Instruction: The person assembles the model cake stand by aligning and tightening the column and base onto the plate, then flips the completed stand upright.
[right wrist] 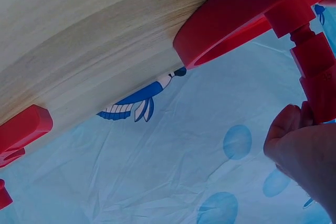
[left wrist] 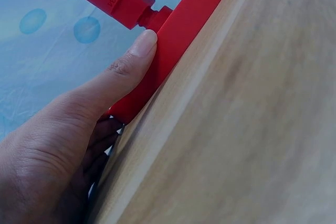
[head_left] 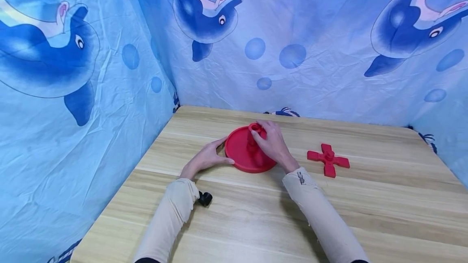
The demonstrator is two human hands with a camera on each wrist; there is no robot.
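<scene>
A round red tray point(head_left: 237, 149) with a low raised rim lies on the wooden table. My left hand point(head_left: 205, 156) grips its left edge, the thumb point(left wrist: 143, 44) against the outer side of the rim and the other fingers reaching round behind. From the tray's middle rises a red post point(head_left: 251, 144) with a hollow top. My right hand point(head_left: 272, 143) pinches the upper part of this post between thumb and fingers. In the left wrist view the post's wide sleeve point(left wrist: 113, 1) narrows to a grooved neck above a short stub on the tray.
Right of the tray lies a red four-armed cross piece point(head_left: 329, 156) with a round peg at its centre. A black device point(head_left: 205, 199) sits at the left wrist. Blue dolphin-print sheets point(head_left: 219, 80) hang behind the table point(head_left: 234, 222) and at both sides.
</scene>
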